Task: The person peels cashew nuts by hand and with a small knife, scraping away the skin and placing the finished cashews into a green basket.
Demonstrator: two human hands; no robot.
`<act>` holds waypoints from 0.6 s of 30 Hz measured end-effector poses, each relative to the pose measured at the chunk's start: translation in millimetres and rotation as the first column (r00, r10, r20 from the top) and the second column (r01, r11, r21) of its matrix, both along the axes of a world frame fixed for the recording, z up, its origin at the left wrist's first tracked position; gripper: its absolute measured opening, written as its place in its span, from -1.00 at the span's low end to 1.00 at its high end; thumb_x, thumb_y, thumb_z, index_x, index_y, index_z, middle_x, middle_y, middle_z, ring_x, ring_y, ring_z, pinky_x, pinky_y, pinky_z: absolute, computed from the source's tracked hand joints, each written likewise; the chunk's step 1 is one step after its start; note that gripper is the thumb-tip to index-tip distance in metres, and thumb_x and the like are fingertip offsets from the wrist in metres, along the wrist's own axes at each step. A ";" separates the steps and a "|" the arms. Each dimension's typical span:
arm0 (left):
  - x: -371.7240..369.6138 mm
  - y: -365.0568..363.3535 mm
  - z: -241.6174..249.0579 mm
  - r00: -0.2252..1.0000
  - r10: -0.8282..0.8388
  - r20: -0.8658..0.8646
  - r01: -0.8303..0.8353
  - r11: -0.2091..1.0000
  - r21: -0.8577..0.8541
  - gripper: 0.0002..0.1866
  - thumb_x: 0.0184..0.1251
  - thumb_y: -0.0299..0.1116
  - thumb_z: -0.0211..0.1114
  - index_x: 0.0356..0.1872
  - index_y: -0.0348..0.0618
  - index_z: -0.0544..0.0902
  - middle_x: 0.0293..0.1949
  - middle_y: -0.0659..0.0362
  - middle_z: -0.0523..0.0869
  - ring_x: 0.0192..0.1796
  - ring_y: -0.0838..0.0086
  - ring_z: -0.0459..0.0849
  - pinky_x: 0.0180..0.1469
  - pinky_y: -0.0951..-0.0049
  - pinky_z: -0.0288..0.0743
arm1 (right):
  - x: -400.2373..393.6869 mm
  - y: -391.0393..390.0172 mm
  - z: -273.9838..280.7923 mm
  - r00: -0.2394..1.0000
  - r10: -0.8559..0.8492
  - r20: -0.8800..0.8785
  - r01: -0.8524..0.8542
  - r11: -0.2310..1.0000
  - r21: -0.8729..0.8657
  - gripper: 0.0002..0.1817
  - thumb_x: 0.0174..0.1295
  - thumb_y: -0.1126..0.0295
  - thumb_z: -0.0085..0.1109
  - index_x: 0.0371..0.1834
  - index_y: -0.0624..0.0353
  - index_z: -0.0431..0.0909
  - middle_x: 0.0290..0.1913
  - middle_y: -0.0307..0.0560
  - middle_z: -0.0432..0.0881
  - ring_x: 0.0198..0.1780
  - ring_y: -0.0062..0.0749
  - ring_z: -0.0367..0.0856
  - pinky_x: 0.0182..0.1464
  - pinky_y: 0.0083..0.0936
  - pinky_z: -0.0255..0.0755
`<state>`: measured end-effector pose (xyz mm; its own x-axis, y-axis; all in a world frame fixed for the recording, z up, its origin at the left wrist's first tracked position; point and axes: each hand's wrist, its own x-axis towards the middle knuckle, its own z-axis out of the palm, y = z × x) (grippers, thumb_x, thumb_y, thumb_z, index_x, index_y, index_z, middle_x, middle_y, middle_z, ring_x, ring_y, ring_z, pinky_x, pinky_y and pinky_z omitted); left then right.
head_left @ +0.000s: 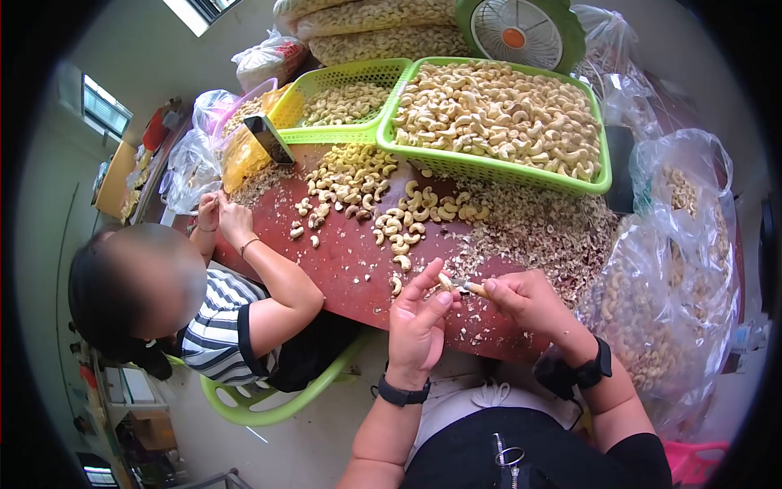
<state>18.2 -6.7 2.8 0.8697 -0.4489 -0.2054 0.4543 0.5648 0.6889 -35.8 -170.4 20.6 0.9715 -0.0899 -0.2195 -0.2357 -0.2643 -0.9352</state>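
Over the table's near edge, my left hand (417, 326) pinches a single cashew (445, 282) at its fingertips, palm turned up. My right hand (528, 300) is closed round the light handle of a small knife (475, 288), whose metal tip points left and meets or nearly meets the nut. Just beyond my hands, loose cashews (410, 218) lie scattered on the red table (342, 261). Peel scraps (554, 236) are spread thickly to the right.
A green basket (497, 167) heaped with cashews stands behind, beside a second green basket (334, 133). Clear plastic bags (664, 301) of nuts sit at right; a fan (517, 33) is at the back. On the left, another person (236, 318) sits with both hands raised over the table.
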 end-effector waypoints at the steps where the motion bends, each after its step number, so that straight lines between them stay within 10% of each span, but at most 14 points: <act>1: 0.1 -0.1 0.3 1.000 0.001 0.000 -0.001 1.000 0.000 -0.57 0.08 -0.65 0.15 0.05 -0.26 0.40 -0.29 0.15 0.56 -0.27 0.49 0.58 -0.24 0.59 0.48 | -0.1 0.3 -0.3 1.000 0.002 0.001 -0.002 1.000 -0.002 -0.56 0.22 0.11 -0.06 -0.61 0.26 0.53 -0.73 -0.24 0.44 -0.64 -0.65 0.34 -0.56 -0.61 0.25; 18: 1.5 -3.5 -5.8 0.985 0.128 0.116 -0.144 0.979 0.142 -0.78 0.00 -0.72 0.16 -0.27 -0.33 0.48 -0.33 0.09 0.59 -0.34 0.45 0.60 -0.28 0.53 0.54 | 1.2 5.2 -4.4 0.998 0.030 0.062 -0.023 0.993 -0.116 -0.61 0.20 0.18 -0.03 -0.59 0.29 0.53 -0.73 -0.14 0.44 -0.66 -0.58 0.33 -0.56 -0.56 0.25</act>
<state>19.7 -10.2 -3.0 0.9407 -0.2965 -0.1649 0.3007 0.5034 0.8100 -34.6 -165.2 16.2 0.9854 -0.0854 -0.1472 -0.1687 -0.3766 -0.9109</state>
